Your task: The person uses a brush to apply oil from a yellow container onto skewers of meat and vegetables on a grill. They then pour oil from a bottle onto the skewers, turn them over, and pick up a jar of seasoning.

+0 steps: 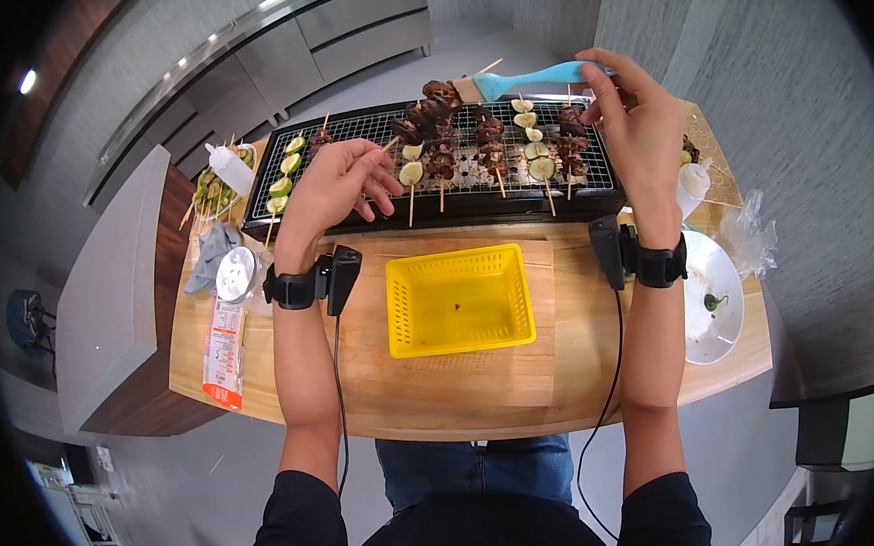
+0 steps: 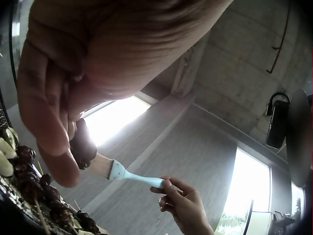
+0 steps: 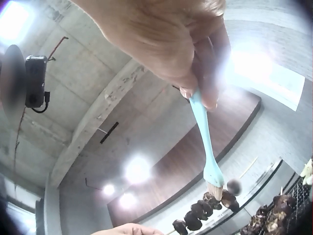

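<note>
My left hand point(image 1: 338, 184) pinches the stick end of a skewer of dark browned pieces point(image 1: 427, 117), raised at a slant over the grill point(image 1: 355, 219). A light blue basting brush point(image 1: 540, 78) is in my right hand point(image 1: 639, 129), gripped by its handle between thumb and fingers. Its pale bristles touch the upper pieces on the raised skewer, as the right wrist view also shows. Below, more skewers lie across the wire mesh, some with dark pieces and some with green-edged slices point(image 1: 542, 169). In the left wrist view, my fingers hide most of the skewer.
A yellow basket point(image 1: 461, 350) sits on the wooden table before the grill. To the left are a white squeeze bottle point(image 1: 231, 169), a grey cloth point(image 1: 209, 257) and a flat packet point(image 1: 224, 345). A white plate point(image 1: 698, 342) with a green pepper point(image 1: 715, 302) and a clear plastic bag point(image 1: 748, 234) lie right.
</note>
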Demonstrator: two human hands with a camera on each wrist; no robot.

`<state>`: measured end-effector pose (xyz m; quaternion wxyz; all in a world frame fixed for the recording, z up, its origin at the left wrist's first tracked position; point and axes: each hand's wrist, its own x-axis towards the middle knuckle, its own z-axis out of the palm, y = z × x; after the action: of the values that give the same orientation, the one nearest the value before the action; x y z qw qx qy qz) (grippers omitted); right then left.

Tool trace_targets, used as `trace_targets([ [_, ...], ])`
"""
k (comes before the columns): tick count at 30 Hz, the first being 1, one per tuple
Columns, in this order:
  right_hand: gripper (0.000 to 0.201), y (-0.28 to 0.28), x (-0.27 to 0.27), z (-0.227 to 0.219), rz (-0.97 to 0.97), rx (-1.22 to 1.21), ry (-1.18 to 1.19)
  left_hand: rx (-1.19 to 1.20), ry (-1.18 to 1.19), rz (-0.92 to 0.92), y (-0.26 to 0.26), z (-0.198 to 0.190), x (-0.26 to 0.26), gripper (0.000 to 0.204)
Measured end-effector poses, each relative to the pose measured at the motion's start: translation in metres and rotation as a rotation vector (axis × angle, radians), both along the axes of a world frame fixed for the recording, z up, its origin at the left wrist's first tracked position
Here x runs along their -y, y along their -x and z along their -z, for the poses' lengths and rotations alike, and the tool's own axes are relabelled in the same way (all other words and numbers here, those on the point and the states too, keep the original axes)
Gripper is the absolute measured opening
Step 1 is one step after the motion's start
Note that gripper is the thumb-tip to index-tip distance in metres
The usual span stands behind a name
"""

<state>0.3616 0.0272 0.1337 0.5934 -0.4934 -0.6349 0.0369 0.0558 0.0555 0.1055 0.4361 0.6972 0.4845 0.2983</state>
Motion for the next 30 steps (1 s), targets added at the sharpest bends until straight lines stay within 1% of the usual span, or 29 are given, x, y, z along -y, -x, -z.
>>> trace_targets([
  [10,0.017,0.005,0.0,0.0,-0.051,-0.023,-0.052,-0.024,0.022,0.023,-0.002,0.001,0.0,0.026],
  [15,0.018,0.0,0.0,0.0,0.017,0.02,0.007,-0.029,-0.002,0.014,-0.001,-0.002,0.002,0.026],
  [18,0.018,-0.003,0.0,0.0,0.036,-0.022,-0.017,-0.018,0.003,0.014,-0.001,-0.002,0.002,0.027],
  [21,0.018,-0.004,0.0,0.0,0.061,-0.009,-0.021,-0.008,0.0,0.012,-0.001,-0.001,0.001,0.028],
  [28,0.018,-0.001,-0.003,0.003,0.078,0.012,-0.049,0.025,-0.011,0.021,0.0,0.0,0.001,0.03],
  [30,0.017,0.001,-0.002,0.002,0.052,-0.004,-0.063,0.023,-0.005,0.028,0.0,0.0,0.001,0.03],
])
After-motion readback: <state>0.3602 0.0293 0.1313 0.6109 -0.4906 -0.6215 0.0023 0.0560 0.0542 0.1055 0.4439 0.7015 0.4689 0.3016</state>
